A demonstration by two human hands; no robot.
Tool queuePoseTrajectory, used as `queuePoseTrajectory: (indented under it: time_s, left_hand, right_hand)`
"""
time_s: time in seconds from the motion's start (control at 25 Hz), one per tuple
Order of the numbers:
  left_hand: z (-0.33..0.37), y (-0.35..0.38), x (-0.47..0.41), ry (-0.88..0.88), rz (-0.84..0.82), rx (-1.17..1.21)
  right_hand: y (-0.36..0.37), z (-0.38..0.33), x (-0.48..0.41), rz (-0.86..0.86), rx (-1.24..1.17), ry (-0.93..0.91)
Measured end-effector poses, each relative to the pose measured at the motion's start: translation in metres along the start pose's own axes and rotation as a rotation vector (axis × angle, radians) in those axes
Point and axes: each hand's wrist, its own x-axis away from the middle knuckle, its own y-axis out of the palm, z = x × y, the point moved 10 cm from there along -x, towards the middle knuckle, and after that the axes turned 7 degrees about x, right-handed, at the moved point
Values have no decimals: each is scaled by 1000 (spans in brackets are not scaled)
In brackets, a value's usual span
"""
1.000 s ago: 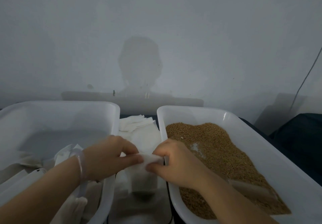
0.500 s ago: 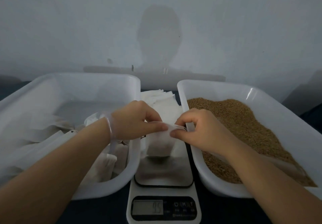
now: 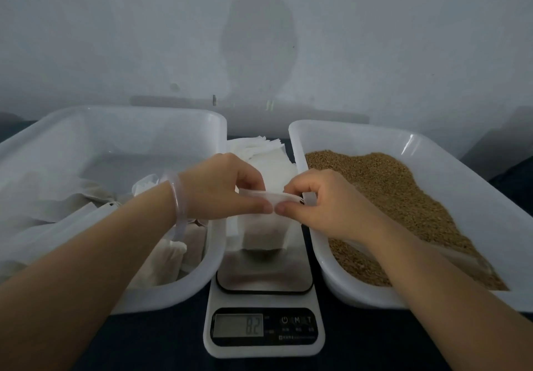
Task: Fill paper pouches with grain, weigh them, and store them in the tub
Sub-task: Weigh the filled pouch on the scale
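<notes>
A white paper pouch [image 3: 264,233] stands on the steel plate of a digital scale [image 3: 264,277], whose display reads 82. My left hand [image 3: 223,189] and my right hand [image 3: 320,203] both pinch the pouch's top edge from either side, thumbs nearly meeting. To the left is a white tub [image 3: 178,290] holding several filled pouches [image 3: 170,258]. On the right, a white tub [image 3: 334,272] holds brown grain [image 3: 398,197].
A stack of empty paper pouches [image 3: 265,154] lies behind the scale between the tubs. A clear scoop [image 3: 450,255] lies partly buried in the grain under my right forearm. A grey wall stands close behind. The table surface is dark.
The view has tilted down, bringing the scale and its display into sight. Both hands stay pinching the pouch top. The display reading went from 95 to 82.
</notes>
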Motion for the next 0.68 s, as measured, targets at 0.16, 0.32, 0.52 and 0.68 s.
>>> queuePoseTrajectory:
  time_s: [0.16,0.32,0.52,0.68]
  left_hand:
    - [-3,5,2,-22,-46,-8]
    - [-1,8,3,-38,-76,-47]
    - [0,8,4,-43,-75,-93]
    - [-3,4,2,-63,-35,-112]
  right_hand:
    - [6,5,0,-59,34,26]
    - [7,3,-1,-76,50,34]
    - [6,2,-1,-52,13,43]
    - [4,3,-2,-32,6,34]
